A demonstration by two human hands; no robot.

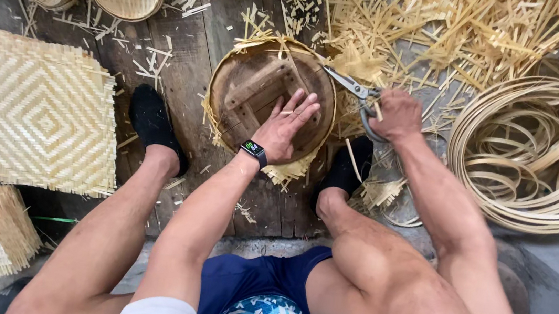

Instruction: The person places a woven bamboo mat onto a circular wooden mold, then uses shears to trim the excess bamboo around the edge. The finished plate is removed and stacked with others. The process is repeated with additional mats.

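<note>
Scissors clenched in right hand grip; left hand flat, released, on round wooden mould.

Left hand flat, fingers spread, right hand fisted

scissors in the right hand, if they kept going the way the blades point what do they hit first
Probably the bamboo strips sticking out past the rim of the round wooden mould: the scissors in the right hand point up-left along that edge. Depth is unclear.

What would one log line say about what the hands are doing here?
left hand: flat on round wooden form | right hand: gripping scissors | blades: at woven bamboo edge | trimmings: on floor
</note>
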